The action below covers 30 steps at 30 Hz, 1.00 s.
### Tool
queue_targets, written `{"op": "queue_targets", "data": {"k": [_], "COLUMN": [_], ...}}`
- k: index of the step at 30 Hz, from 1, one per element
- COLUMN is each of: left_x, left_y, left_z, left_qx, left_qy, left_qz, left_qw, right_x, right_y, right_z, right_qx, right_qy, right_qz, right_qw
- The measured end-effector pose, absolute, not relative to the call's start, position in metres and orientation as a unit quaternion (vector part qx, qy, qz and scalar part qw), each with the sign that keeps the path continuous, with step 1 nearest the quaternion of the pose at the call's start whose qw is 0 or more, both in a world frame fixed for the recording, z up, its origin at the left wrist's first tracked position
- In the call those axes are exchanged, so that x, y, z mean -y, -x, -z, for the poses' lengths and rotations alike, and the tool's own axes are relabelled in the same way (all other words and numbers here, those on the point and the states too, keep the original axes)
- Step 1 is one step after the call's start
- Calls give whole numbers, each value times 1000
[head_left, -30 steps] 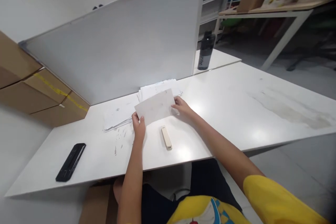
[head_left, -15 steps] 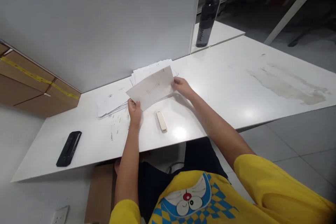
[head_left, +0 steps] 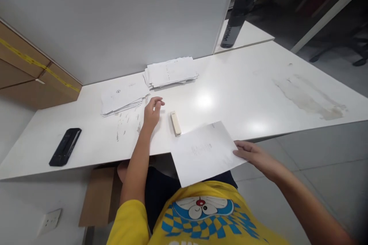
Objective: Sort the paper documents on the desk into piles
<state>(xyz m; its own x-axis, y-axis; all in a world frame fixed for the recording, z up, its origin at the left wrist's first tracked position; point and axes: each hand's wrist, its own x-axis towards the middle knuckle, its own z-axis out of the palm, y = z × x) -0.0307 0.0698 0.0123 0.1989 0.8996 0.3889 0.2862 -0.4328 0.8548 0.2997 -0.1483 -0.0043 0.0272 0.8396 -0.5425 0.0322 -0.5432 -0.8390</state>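
Right hand (head_left: 253, 155) nearest, just off front edge of desk (head_left: 258, 95): fingers pinch right edge of paper sheet (head_left: 205, 153); sheet tilted, far part overlaps desk front edge, near part hangs over lap. Left hand (head_left: 152, 111) loosely open above desk, fingers half curled, holds nothing. Small beige stapler (head_left: 175, 123) lies just right of it. Black device (head_left: 64, 146) near front-left corner. Two paper piles at back edge: spread pile (head_left: 122, 95) left, neat stack (head_left: 170, 72) right. Dark bottle (head_left: 237, 21) beyond partition.
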Motion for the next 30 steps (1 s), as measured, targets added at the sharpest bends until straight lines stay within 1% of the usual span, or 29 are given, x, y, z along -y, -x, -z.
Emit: {"op": "queue_targets", "data": {"k": [4,6,10,13,19,23,30], "left_x": [-57,-48,-29,-23,-30,-31,-29], "left_y": [8,-3,-14,-14,-14,-14,-13], "left_z": [-1,-2,-16,-23,-19,-19,-23], "left_qx": [-357,-312,-296,-306,-293,-309,-313], "left_qy": [-810,-850,-867,-879,-906,-901,-902], "left_qz": [-330,-296,-317,-288,-189,-176,-166], "left_qw": [327,303,246,227,238,247,246], "right_x": [153,153,157,159,161,166,156], "right_y": [-309,-313,-316,-314,-318,-332,-322], "right_z": [-2,-1,5,3,2,7,-4], "right_qx": [307,296,291,297,253,248,260], "right_qy": [669,668,667,655,652,651,670], "right_qz": [-583,-583,-576,-587,-599,-607,-597], "right_qw": [343,355,373,372,390,381,358]}}
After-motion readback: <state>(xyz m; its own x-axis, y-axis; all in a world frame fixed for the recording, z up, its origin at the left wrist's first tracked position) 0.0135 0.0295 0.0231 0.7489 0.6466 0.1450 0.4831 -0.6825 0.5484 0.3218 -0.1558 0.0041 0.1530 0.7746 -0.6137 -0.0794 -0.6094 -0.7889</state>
